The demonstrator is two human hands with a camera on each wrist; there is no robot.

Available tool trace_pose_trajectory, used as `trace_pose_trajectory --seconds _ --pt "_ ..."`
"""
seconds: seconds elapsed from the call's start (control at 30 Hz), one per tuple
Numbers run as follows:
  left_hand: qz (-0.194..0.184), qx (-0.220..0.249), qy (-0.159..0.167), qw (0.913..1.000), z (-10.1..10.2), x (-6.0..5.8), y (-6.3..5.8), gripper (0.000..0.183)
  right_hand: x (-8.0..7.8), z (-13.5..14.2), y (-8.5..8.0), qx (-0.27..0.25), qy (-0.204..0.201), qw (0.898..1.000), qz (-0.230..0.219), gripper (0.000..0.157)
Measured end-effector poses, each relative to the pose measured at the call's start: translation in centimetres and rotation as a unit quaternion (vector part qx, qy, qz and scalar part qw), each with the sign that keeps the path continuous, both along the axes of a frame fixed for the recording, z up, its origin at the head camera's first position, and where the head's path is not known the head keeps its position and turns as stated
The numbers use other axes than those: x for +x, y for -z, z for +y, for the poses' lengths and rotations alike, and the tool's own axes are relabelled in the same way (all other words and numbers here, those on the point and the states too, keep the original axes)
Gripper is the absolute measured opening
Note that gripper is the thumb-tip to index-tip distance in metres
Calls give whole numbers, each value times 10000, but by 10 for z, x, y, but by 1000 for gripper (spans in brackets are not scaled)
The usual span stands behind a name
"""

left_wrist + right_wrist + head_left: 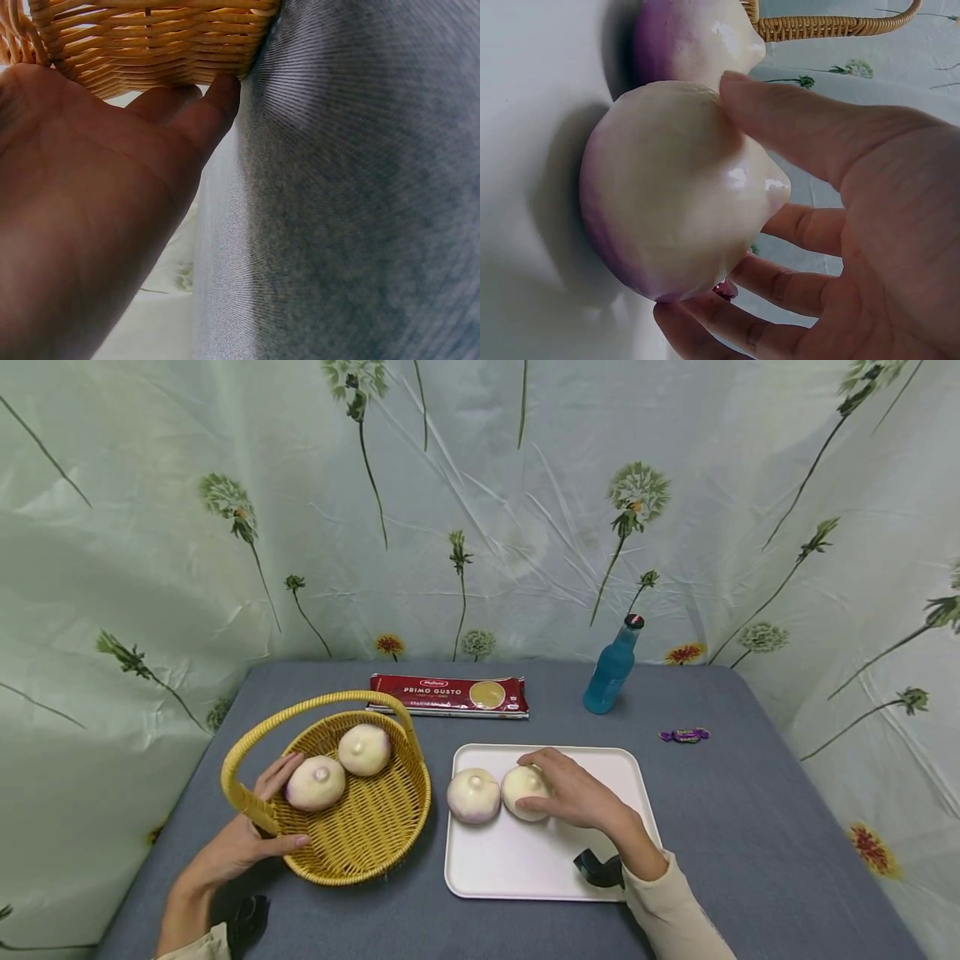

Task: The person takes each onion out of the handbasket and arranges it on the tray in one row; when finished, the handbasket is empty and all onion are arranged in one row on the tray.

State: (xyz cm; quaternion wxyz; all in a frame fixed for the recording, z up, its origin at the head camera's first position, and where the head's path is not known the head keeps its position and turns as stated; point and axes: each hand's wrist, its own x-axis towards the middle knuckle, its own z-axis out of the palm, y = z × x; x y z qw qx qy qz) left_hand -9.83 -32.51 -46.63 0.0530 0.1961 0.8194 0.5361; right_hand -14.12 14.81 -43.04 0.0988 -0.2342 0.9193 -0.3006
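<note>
My left hand [228, 847] grips the near left side of a yellow wicker basket [367, 843], its thumb over the rim by the handle's foot. Fingers lie along the basket's outer wall in the left wrist view. Inside the basket are two white turnips [316, 783]. My right hand [573, 789] holds a white and purple turnip [667, 187] on a white tray [517, 864], thumb on one side and fingers round the other. Another turnip [474, 796] sits on the tray just to its left.
Behind the basket and tray lies a red spaghetti packet [450, 696]. A blue bottle [611, 668] stands at the back right, with a purple wrapped candy [684, 736] in front of it to the right. A flowered curtain [480, 527] hangs behind the grey table [720, 827].
</note>
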Motion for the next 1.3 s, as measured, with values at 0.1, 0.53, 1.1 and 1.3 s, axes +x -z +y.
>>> trace_pose_trajectory --seconds 0.1,0.53,1.1,1.3 --pt "-52 19 -7 10000 0 0 1 104 0 0 1 25 31 10000 -38 57" --pt "-107 76 -4 9999 0 1 5 104 -1 1 2 66 5 9999 -89 60" --pt "-169 -135 -110 9997 -4 1 5 106 6 -16 -16 -128 -174 9989 408 51" --pt "-173 -160 -145 9996 -5 -1 8 106 9 -25 -21 -186 -315 9975 607 48"
